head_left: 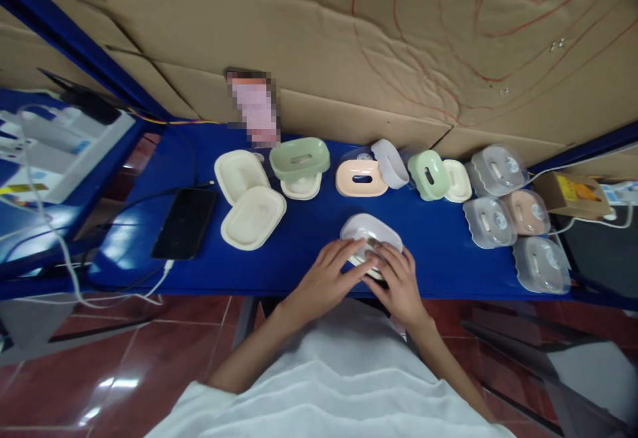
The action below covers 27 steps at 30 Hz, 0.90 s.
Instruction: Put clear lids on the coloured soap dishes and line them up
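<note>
Left hand [323, 275] and right hand [399, 278] grip the lilac dish [371, 224], fingers curled over its rim, near the blue table's front edge; blue tabletop [294, 252] extends either side.

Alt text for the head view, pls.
A person's left hand and right hand touch a pale lilac dish near the front edge of a blue table. Behind are green dishes and a peach dish; cream pieces lie to the left, clear-covered containers to the right.
</note>
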Tool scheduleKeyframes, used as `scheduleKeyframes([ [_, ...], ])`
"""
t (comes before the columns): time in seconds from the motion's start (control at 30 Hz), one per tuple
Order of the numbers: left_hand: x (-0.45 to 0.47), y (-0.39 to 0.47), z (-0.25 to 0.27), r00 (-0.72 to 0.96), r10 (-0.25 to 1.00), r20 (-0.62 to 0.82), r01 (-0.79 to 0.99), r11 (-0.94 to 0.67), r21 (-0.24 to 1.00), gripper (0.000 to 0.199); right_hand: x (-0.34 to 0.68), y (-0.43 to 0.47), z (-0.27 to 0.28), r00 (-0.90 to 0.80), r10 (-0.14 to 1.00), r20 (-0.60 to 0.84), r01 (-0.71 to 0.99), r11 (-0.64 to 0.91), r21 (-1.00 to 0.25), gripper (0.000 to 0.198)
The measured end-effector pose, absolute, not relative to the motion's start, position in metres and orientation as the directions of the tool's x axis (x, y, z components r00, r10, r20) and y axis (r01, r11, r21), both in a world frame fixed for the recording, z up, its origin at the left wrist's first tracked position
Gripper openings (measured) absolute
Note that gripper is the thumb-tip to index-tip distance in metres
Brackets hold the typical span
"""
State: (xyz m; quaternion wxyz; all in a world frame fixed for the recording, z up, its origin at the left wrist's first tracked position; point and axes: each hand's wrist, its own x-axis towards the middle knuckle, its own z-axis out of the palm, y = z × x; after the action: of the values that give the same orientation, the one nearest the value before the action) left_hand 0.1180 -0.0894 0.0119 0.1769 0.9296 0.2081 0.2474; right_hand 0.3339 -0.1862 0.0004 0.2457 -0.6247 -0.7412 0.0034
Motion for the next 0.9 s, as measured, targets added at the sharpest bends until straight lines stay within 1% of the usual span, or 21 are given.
scheduleKeyframes([
  [0.1,0.105,-0.074,0.009,0.808,0.493,0.322,0.388,-0.857,0.338,0.046,0.328,-0.188,-0.003,-0.157,0.917,0.367,0.914,0.275,-0.297,0.052],
  [0.2,0.1,-0.068,0.007,0.816,0.493,0.302,0.41,-0.861,0.3,0.042,0.334,-0.185,0.001,-0.213,0.912,0.351,0.891,0.329,-0.314,0.047],
  [0.33,0.102,-0.072,0.008,0.814,0.468,0.343,0.386,-0.878,0.284,0.036,0.352,-0.181,0.009,-0.262,0.885,0.384,0.844,0.403,-0.354,0.04],
  [0.47,0.108,-0.077,0.01,0.808,0.458,0.371,0.365,-0.883,0.294,0.028,0.363,-0.183,0.005,-0.252,0.859,0.445,0.817,0.436,-0.378,0.037],
  [0.6,0.113,-0.077,0.01,0.841,0.413,0.348,0.312,-0.898,0.312,0.029,0.366,-0.188,0.002,-0.272,0.854,0.443,0.852,0.428,-0.302,0.038],
  [0.8,0.114,-0.078,0.005,0.844,0.399,0.359,0.296,-0.904,0.308,0.031,0.37,-0.186,0.008,-0.36,0.852,0.38,0.868,0.455,-0.199,0.052],
  [0.9,0.112,-0.079,0.004,0.846,0.387,0.366,0.28,-0.908,0.313,0.03,0.372,-0.189,0.009,-0.391,0.846,0.363,0.873,0.466,-0.146,0.054],
])
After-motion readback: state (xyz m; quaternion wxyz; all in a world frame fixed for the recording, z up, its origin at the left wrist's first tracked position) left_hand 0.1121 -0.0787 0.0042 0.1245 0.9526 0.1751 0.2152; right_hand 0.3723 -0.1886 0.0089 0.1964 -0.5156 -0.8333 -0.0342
